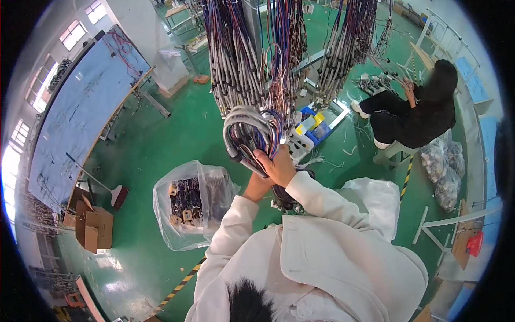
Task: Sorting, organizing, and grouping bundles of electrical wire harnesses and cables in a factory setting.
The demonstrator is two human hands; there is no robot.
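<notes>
In front of my chest is a coiled wire harness (248,126), a loop of grey sleeved cable with dark, blue and red wires inside. My right hand (280,166) closes around its lower part, thumb on top. Beneath it, my left hand (258,186) grips the same bundle from below; its fingers are mostly hidden. Dark wires of the bundle (284,197) hang below my hands. Just beyond the coil hang long grey-sleeved cables (233,64) and multicoloured wires (281,53), with more cables (343,59) to the right.
At left, a clear plastic bag (196,201) holds harnesses. A white bag (375,201) lies to the right. Blue and yellow bins (314,129) stand beyond my hands. A seated person (424,107) handles cables at right. A broom (118,196), cardboard box (98,228) and large tilted board (86,118) are left.
</notes>
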